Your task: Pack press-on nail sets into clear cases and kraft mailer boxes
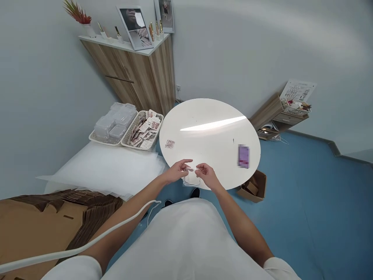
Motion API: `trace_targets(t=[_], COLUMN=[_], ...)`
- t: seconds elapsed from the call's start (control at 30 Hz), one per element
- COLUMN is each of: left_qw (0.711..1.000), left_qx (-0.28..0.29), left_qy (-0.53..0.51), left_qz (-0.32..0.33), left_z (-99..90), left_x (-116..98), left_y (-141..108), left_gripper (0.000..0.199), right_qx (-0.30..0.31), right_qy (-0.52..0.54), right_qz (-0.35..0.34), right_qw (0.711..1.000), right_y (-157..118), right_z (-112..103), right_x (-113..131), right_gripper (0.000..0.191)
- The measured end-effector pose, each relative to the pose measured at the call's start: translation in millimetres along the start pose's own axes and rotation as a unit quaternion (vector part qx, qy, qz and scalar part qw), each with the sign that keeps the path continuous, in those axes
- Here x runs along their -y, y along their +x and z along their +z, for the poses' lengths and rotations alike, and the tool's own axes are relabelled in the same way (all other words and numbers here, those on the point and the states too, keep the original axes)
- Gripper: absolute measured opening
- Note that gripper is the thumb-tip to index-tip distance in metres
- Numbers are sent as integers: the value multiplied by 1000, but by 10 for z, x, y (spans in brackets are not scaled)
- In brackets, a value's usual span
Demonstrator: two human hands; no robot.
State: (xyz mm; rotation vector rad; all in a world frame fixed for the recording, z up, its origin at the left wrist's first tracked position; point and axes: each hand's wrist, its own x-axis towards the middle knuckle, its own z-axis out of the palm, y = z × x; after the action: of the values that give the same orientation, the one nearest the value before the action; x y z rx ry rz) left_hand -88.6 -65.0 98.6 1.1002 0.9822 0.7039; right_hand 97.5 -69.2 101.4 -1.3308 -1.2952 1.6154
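Observation:
A clear plastic case [191, 179] is at the near edge of the round white table [204, 144], between my two hands. My left hand [177, 170] pinches its upper left side, with the index finger stretched out above it. On the upper right side, the thumb and fingers of my right hand [205, 174] close on the same case. A small sheet with reddish nail-like pieces [169, 144] lies on the table to the left. Toward the table's right side lies a purple packet [243, 156], which is blurred out.
Left of the table stand a basket of small cards [144, 132] and a tray of clear plastic boxes [115, 120]. White sheets [107, 167] and folded cardboard [40, 221] lie nearer. An open carton [259, 188] sits at the lower right. A white cable [116, 226] crosses my left arm.

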Motion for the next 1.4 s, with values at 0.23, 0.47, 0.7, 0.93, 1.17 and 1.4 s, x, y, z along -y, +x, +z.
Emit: trace_targets(t=[0.23, 0.47, 0.7, 0.93, 1.17, 1.4], left_qw=[996, 977, 975, 988, 994, 995], left_qx=[-93, -201, -70, -36, 48, 70], left_qy=[8, -51, -106, -107, -33, 44], left_qz=[-3, -53, -182, -104, -94, -50], left_z=[257, 429, 535, 402, 255, 135], left_x=[19, 129, 200, 106, 120, 210], left_y=[434, 664, 573, 697, 695, 641], left_gripper=[54, 48, 43, 35, 36, 67], right_qx=[23, -22, -123, -166, -170, -201], right_qy=[1, 85, 173, 176, 171, 135], right_qz=[20, 61, 49, 58, 61, 68], right_qw=[1000, 994, 976, 969, 968, 968], right_y=[67, 44, 66, 93, 203, 153], right_z=[-435, -642, -590, -376, -389, -350], right_x=[-46, -200, -255, -297, -233, -281], right_gripper=[21, 29, 31, 41, 44, 29])
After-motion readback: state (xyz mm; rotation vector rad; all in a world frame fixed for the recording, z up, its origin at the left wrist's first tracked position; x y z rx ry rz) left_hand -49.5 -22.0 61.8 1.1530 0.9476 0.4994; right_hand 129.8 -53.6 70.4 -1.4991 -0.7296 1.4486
